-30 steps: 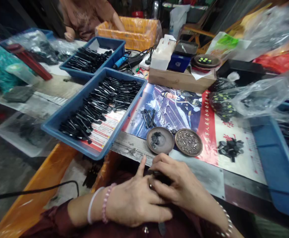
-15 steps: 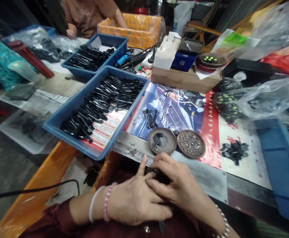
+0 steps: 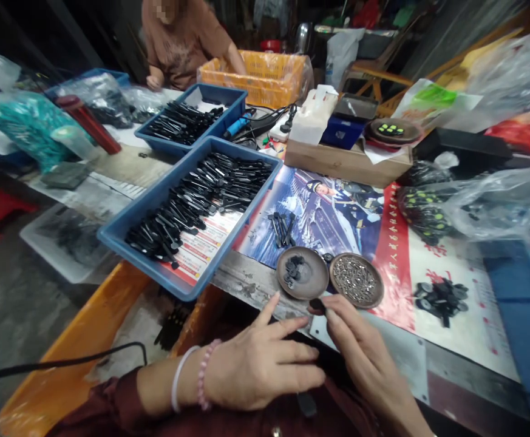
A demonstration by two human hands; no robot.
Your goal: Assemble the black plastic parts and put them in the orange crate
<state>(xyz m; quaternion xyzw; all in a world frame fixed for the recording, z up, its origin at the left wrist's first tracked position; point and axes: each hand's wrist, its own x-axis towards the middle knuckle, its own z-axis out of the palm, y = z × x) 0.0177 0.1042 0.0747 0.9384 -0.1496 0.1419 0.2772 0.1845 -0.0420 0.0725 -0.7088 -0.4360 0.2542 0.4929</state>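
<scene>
My left hand (image 3: 265, 367) is over my lap, fingers spread, with nothing visible in it; a black flat end (image 3: 307, 405) shows below its fingers. My right hand (image 3: 360, 346) pinches a small round black piece (image 3: 318, 306) between thumb and forefinger, just below two brown dishes. The left dish (image 3: 287, 290) holds a few small black parts, the right one (image 3: 380, 297) many small metal pins. Several black handle-like pieces (image 3: 281, 229) lie on the poster above the dishes. A pile of black knobs (image 3: 442, 298) is at the right.
A blue tray (image 3: 192, 290) of black pieces stands at left, a second blue tray (image 3: 141, 135) behind it. A person (image 3: 187, 48) sits beyond, near an orange crate (image 3: 269, 79). A wooden box (image 3: 346, 164) and plastic bags (image 3: 506, 200) are at back right.
My right hand has moved apart from my left and toward the dishes, and the black piece in its fingers now shows. My left fingers have spread. The view has shifted slightly.
</scene>
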